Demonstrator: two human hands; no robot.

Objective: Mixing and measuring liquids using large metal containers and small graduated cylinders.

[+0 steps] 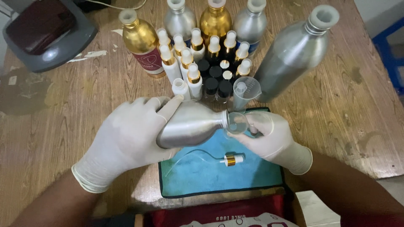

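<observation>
Wooden table (75, 109): bottle cluster (202, 59) crowds behind hands tipping silver bottle (189, 124).

A worn wooden tabletop (63, 109) filled the view, its grain scuffed with pale chipped patches and dark stains. A grey chair with a dark red seat (42, 29) stood at its far left corner. Blue furniture (389, 50) showed beyond the right edge.

Gloved left hand (126, 141) tips a silver bottle (191, 125) into a clear funnel (236, 124) held by the right hand (269, 141).
</observation>
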